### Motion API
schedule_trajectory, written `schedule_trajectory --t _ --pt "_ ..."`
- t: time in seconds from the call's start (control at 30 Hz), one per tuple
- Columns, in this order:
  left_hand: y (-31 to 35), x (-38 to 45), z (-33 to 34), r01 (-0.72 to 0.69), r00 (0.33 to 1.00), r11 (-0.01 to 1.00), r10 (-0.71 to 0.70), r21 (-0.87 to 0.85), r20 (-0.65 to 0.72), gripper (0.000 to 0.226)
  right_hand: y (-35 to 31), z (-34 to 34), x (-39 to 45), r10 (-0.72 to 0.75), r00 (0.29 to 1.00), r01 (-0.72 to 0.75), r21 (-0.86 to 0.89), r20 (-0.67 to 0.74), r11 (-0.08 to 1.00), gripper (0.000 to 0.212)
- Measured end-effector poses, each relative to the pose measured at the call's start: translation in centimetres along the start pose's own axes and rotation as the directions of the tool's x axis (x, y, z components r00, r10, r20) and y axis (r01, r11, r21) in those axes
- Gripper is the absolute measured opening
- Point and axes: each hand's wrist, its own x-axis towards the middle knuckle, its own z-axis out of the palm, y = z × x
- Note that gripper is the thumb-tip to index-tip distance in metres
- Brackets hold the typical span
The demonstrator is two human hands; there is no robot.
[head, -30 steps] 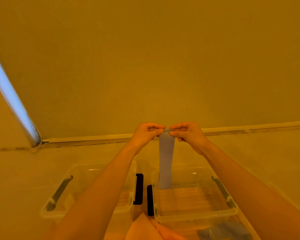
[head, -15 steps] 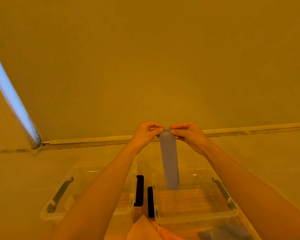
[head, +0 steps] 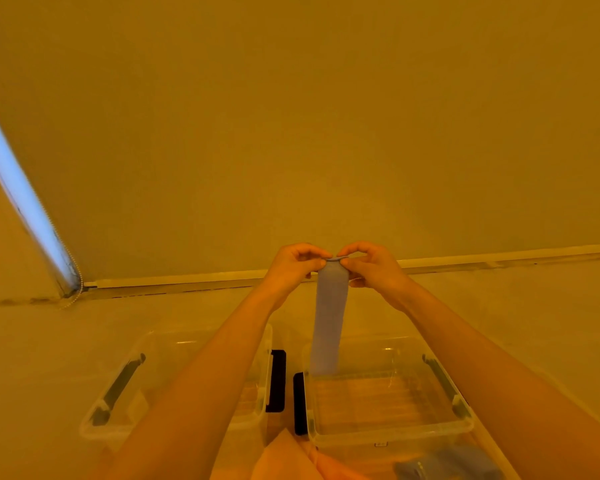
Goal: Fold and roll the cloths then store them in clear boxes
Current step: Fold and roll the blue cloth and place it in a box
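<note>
Cloth (head: 327, 317) swung back left | both hands still pinch top

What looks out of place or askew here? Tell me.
Nothing stands out. Both hands, left and right, pinch the top of the folded grey cloth, which hangs straight above the right clear box.

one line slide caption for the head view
Both hands, left hand and right hand, pinch a folded blue cloth hanging above clear boxes.

Home room w/ bare wall (head: 291, 116), baseboard (head: 499, 254), window-blind bead chain (head: 70, 261).
</note>
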Motion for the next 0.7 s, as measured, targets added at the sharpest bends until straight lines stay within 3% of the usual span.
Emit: schedule_trajectory --t 0.27,0.4,0.57,0.7 --pt "0.4 0.1 0.5 0.019 1.000 1.000 -0.019 0.010 -0.002 0.016 0.3 -0.5 -0.3 0.025 0.999 -0.031 0.222 0.029 0.975 0.020" --pt "0.5 -0.1 0.5 -0.007 1.000 1.000 0.007 0.013 0.017 0.014 0.5 -0.8 -0.2 -0.010 0.999 0.004 0.155 0.035 0.988 0.008" --pt "0.7 -0.2 0.5 -0.013 1.000 0.994 0.011 0.107 0.012 0.023 0.4 -1.0 -0.3 -0.024 1.000 0.023 0.108 0.008 0.994 0.011" --pt "0.8 -0.1 0.6 -0.006 1.000 0.993 0.003 0.121 0.024 0.016 0.4 -1.1 -0.3 -0.038 0.999 0.038 0.071 0.009 0.997 0.023"
